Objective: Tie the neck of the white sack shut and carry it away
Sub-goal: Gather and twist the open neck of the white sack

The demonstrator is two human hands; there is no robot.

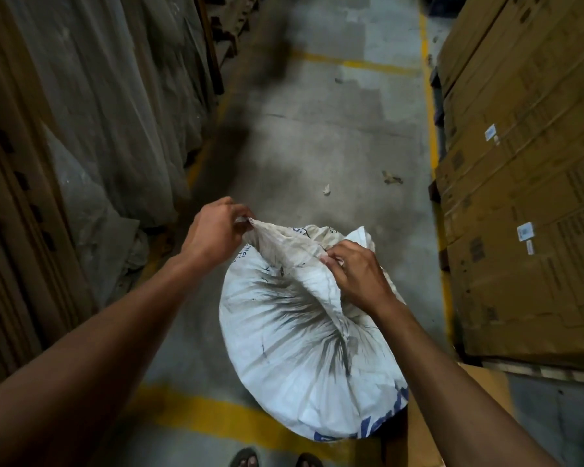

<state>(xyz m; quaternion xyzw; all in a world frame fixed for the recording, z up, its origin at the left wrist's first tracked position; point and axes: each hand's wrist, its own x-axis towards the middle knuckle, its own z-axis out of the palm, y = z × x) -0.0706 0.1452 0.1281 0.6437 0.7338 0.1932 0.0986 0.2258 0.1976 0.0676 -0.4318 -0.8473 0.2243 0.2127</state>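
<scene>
Both hands, left hand [213, 235] and right hand [358, 276], pinch the white sack [297, 345] neck.

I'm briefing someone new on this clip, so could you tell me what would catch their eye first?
The bulging white sack on the floor at centre, streaked dark where its cloth gathers. The left hand and right hand each grip its neck, stretching it between them. Stacked cardboard boxes line the right of the aisle.

The left hand [213, 235] hides its own fingertips behind the white sack [304, 352] neck. A dark blurred shape [250, 96] crosses the far floor. The near edge crops two sandalled feet [277, 459].
</scene>
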